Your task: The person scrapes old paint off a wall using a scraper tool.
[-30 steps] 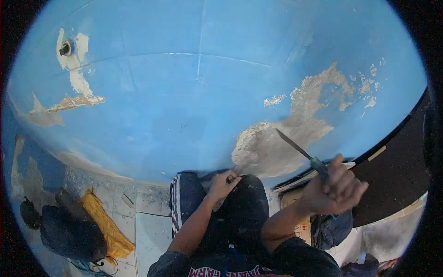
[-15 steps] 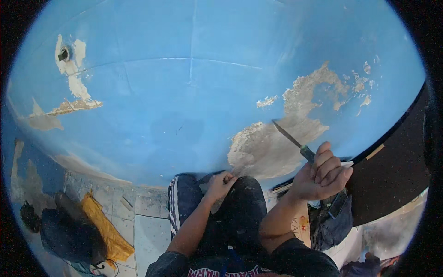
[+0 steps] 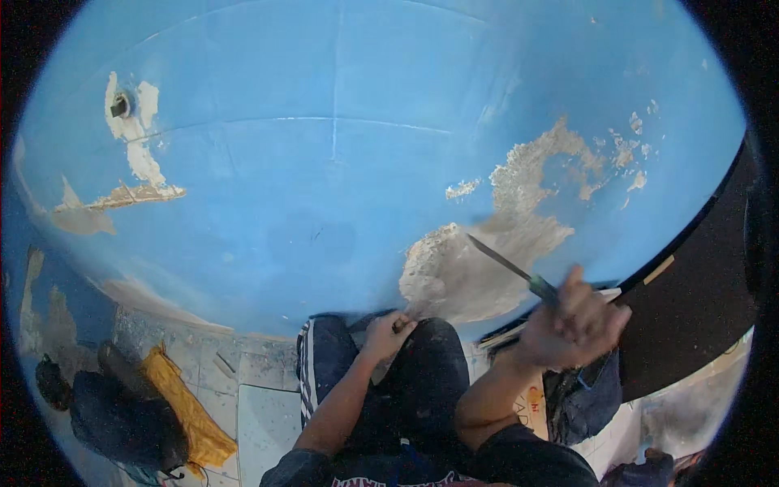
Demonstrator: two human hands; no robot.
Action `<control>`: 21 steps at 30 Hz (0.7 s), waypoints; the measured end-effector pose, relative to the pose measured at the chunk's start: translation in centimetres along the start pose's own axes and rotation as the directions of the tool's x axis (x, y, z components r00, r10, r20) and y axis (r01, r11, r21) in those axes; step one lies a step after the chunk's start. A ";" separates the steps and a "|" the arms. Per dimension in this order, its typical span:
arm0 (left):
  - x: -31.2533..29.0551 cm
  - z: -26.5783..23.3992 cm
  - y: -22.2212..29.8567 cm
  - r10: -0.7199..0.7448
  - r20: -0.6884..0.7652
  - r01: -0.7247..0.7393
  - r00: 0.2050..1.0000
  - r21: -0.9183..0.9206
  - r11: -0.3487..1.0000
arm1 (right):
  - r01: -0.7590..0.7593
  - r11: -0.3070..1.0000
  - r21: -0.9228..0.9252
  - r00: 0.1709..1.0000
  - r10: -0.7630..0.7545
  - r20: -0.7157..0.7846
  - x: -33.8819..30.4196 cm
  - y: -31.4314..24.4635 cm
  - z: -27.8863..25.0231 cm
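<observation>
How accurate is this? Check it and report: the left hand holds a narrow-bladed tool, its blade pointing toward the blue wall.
The hand is wrong: the head view shows the right hand holding the narrow-bladed tool. Its blade does point toward the blue wall.

Shows as a knife (image 3: 501,259) with a long, narrow, dark, pointed blade and a green-and-dark handle, gripped by the right hand (image 3: 578,318) and partly hidden there. Slants up and to the left, tip foremost. Overlaps in view a bare patch (image 3: 454,284), rough and grey with ragged pale rims, spreading from near the bottom edge of the blue wall (image 3: 268,187) toward its right edge.
</observation>
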State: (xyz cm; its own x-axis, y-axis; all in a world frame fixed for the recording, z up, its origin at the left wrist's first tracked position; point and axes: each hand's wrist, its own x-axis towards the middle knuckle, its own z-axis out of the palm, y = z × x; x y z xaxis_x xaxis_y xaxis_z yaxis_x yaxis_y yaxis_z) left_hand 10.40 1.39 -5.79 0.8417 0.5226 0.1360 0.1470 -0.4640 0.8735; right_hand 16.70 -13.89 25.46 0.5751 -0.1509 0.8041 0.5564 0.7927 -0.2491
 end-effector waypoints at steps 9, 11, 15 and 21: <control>-0.1 0.8 -1.2 0.050 -0.044 -0.053 0.998 -0.067 0.996 | -0.030 0.995 -0.098 0.981 0.048 0.187 0.3 1.1 -1.4; -0.2 0.7 -0.5 0.014 0.001 -0.014 1.000 -0.008 1.000 | 0.043 0.996 0.077 0.989 -0.054 0.141 0.3 -0.9 -1.9; 0.1 1.9 -1.0 0.041 -0.028 -0.041 0.999 -0.022 0.999 | -0.110 0.985 0.132 0.994 0.111 -0.004 -1.9 4.0 -4.9; -0.7 0.9 -0.5 0.018 0.000 -0.018 1.000 0.007 1.000 | -0.070 0.996 0.063 0.997 0.071 -0.011 -2.7 2.5 -0.9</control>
State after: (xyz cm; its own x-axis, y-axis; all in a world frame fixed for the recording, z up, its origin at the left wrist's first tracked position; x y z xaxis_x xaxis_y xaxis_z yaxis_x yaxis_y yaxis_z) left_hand 10.20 0.59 -6.72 0.8445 0.5137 0.1517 0.1355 -0.4789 0.8674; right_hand 17.11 -12.08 22.19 0.6197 -0.1009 0.7783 0.4757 0.8371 -0.2703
